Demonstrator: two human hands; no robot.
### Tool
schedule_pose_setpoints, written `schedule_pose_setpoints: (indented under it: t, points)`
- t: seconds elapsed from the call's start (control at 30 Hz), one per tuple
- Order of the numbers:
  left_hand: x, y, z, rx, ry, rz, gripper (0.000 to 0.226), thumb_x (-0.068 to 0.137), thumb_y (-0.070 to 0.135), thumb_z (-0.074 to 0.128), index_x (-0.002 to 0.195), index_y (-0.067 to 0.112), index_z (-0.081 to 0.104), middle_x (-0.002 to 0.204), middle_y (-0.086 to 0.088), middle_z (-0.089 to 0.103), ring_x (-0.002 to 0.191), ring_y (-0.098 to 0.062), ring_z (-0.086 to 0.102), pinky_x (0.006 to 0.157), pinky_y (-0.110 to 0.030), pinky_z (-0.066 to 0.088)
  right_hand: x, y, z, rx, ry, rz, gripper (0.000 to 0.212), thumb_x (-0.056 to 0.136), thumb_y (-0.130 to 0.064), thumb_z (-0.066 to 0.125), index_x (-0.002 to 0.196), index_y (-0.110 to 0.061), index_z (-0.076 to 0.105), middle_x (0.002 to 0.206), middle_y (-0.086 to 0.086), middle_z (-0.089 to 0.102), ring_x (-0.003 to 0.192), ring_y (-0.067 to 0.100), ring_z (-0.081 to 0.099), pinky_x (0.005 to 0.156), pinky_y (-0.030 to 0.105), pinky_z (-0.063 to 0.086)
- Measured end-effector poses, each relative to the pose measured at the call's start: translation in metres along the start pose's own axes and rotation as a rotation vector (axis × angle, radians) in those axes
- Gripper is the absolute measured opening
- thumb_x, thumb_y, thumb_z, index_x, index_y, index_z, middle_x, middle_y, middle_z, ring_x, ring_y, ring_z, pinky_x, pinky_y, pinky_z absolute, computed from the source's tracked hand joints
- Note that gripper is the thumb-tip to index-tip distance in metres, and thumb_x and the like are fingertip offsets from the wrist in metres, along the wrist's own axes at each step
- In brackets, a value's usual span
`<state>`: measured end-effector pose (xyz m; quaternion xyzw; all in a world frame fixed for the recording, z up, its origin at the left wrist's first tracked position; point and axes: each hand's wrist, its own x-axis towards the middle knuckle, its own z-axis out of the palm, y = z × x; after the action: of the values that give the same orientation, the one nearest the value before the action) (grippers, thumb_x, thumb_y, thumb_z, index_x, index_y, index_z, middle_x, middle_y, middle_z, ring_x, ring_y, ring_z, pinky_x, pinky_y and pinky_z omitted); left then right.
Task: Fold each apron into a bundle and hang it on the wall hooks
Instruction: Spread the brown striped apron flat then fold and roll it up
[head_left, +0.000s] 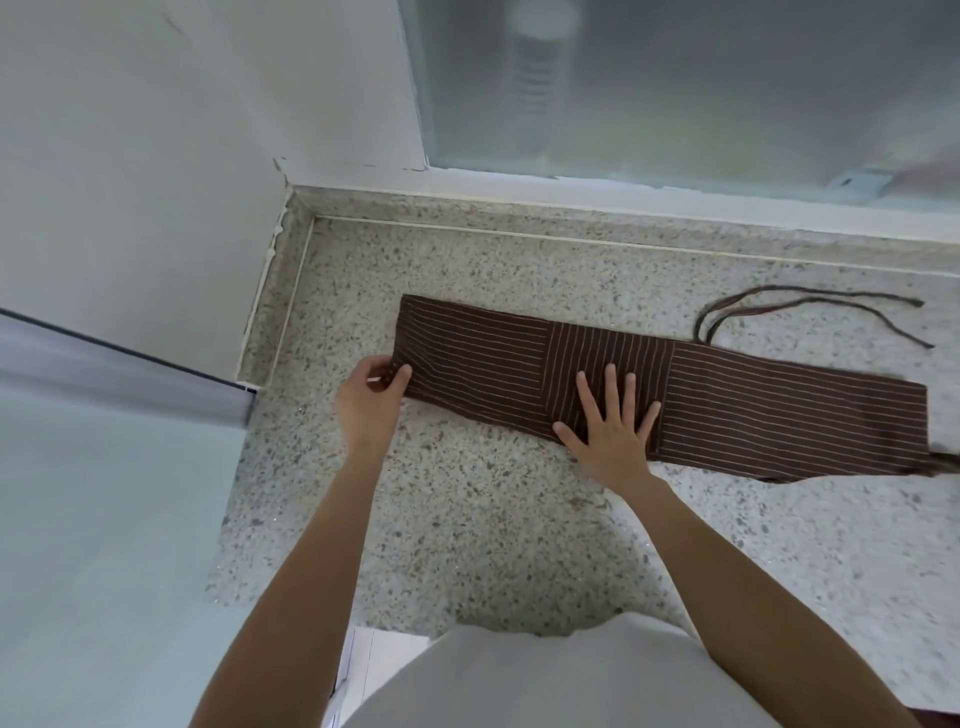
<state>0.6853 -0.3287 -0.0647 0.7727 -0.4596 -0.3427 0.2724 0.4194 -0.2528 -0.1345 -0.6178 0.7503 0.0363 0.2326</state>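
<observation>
A brown apron (769, 410) with thin pale stripes lies folded into a long narrow strip across the speckled stone counter (467, 519). Its thin dark ties (795, 306) trail loose on the counter behind the strip's right part. My left hand (369, 400) pinches the strip's left end at its near corner, thumb on top. My right hand (613, 426) lies flat with fingers spread on the middle of the strip, pressing it down. No wall hooks are in view.
A white wall (156, 182) closes the left side and meets the counter's back corner. A frosted window (701, 88) runs behind the counter's raised back ledge. A pale surface (104, 519) lies lower left beside the counter edge.
</observation>
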Motion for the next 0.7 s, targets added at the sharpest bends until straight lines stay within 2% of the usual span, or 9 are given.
schedule_pose_setpoints:
  t: [0.07,0.1,0.17,0.2,0.3,0.37,0.47,0.53,0.7]
  points:
    - [-0.013,0.023,0.006,-0.091,-0.012,0.102,0.017,0.085,0.027,0.066,0.099,0.017,0.064,0.094,0.003,0.068,0.081,-0.005,0.06,0.072,-0.013,0.049,-0.004,0.007,-0.01,0.142,0.047,-0.046,0.07,0.09,-0.047,0.051,0.148,-0.024,0.019,0.156,0.008,-0.009,0.143,0.032,-0.01,0.108,0.054,-0.012]
    - [-0.022,0.034,0.011,-0.138,-0.047,0.128,0.016,0.085,0.028,0.066,0.098,0.019,0.063,0.092,0.005,0.068,0.081,-0.007,0.063,0.075,-0.023,0.054,-0.008,0.014,-0.014,0.19,0.108,-0.079,0.061,0.088,-0.03,0.062,0.142,-0.018,0.037,0.155,0.016,0.008,0.143,0.037,0.004,0.112,0.057,0.002]
    - [-0.045,0.058,0.027,-0.225,-0.143,0.155,0.015,0.085,0.026,0.066,0.098,0.02,0.062,0.091,0.006,0.067,0.082,-0.01,0.066,0.078,-0.033,0.056,-0.024,0.033,-0.019,0.146,0.214,-0.062,0.041,0.083,-0.011,0.066,0.123,-0.01,0.057,0.135,0.019,0.04,0.126,0.039,0.035,0.103,0.057,0.034]
    - [-0.06,0.072,0.037,-0.236,-0.174,0.189,0.015,0.085,0.025,0.066,0.099,0.019,0.061,0.092,0.007,0.067,0.083,-0.009,0.065,0.08,-0.029,0.055,-0.033,0.043,-0.021,0.112,0.202,-0.042,0.037,0.085,-0.01,0.063,0.122,-0.012,0.058,0.127,0.015,0.046,0.118,0.036,0.042,0.098,0.051,0.039]
    - [-0.099,0.114,0.067,-0.229,-0.25,0.342,0.02,0.086,0.019,0.066,0.103,0.012,0.058,0.091,0.008,0.061,0.084,0.001,0.057,0.075,-0.005,0.043,-0.054,0.065,-0.026,0.309,0.027,-0.158,0.042,0.093,-0.011,0.051,0.134,-0.018,0.048,0.135,0.002,0.044,0.127,0.022,0.04,0.1,0.024,0.035]
    - [-0.131,0.142,0.099,-0.255,-0.354,0.421,0.021,0.086,0.016,0.065,0.105,0.01,0.058,0.088,0.014,0.056,0.083,0.006,0.055,0.074,-0.002,0.04,-0.07,0.088,-0.044,0.606,0.009,-0.12,0.042,0.095,-0.004,0.048,0.134,-0.018,0.05,0.134,-0.004,0.044,0.129,0.01,0.037,0.095,0.01,0.033]
    - [-0.172,0.174,0.152,-0.251,-0.504,0.529,0.022,0.087,0.017,0.065,0.106,0.008,0.059,0.086,0.014,0.056,0.082,0.003,0.056,0.076,-0.006,0.043,-0.095,0.138,-0.071,0.769,0.344,0.099,0.034,0.093,-0.002,0.05,0.122,-0.016,0.059,0.12,-0.004,0.056,0.109,0.011,0.054,0.089,0.013,0.038]
    - [-0.198,0.184,0.187,-0.242,-0.595,0.574,0.021,0.087,0.016,0.065,0.105,0.008,0.059,0.089,0.008,0.059,0.086,-0.002,0.057,0.08,-0.012,0.047,-0.11,0.177,-0.086,0.783,0.454,0.232,0.029,0.093,-0.003,0.051,0.117,-0.014,0.062,0.115,0.002,0.061,0.1,0.015,0.057,0.085,0.018,0.04]
    - [-0.252,0.167,0.276,0.049,-0.865,0.628,0.035,0.088,0.03,0.063,0.118,0.014,0.057,0.117,-0.003,0.062,0.109,-0.015,0.058,0.093,-0.033,0.048,-0.133,0.274,-0.101,0.707,0.437,0.449,0.026,0.094,-0.008,0.049,0.116,-0.009,0.061,0.119,0.008,0.063,0.112,0.023,0.057,0.093,0.031,0.042]
